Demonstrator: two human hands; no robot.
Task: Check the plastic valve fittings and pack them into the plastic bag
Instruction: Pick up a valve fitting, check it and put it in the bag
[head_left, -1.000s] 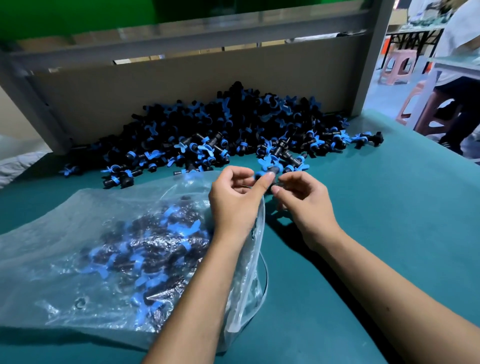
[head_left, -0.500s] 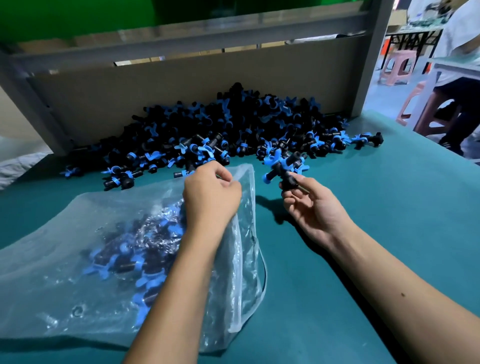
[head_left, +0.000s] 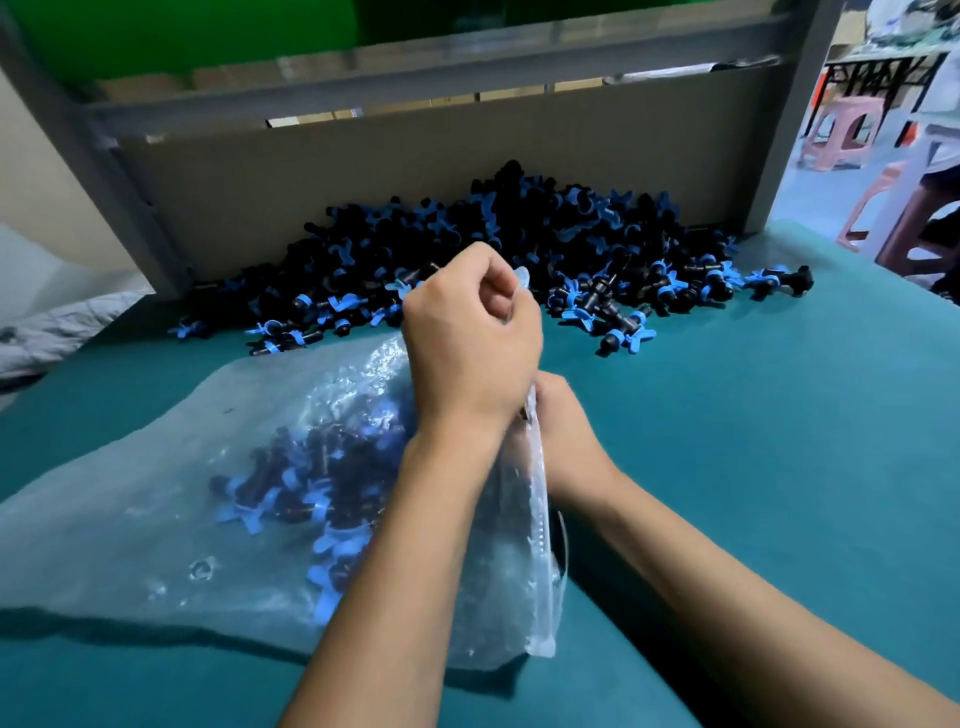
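Observation:
A clear plastic bag (head_left: 156, 493) lies on the teal table, with several black-and-blue valve fittings (head_left: 311, 467) inside it. My left hand (head_left: 467, 353) grips the bag's rim and holds the mouth lifted. My right hand (head_left: 571, 436) is at the bag's mouth just behind my left wrist, its fingers hidden by the rim. A dark bit of a valve fitting (head_left: 522, 413) shows at its fingertips. A big heap of loose fittings (head_left: 519, 244) lies at the back of the table.
The teal table (head_left: 753, 441) stretches to the right of the bag. A cardboard panel (head_left: 363, 182) and a grey metal frame (head_left: 795, 104) stand behind the heap. Pink stools (head_left: 841, 135) are beyond the table at right, and white cloth (head_left: 52, 332) at left.
My right hand has carried a fitting from beside the heap down to the bag's mouth. My left hand has lifted the bag's rim higher and to the right.

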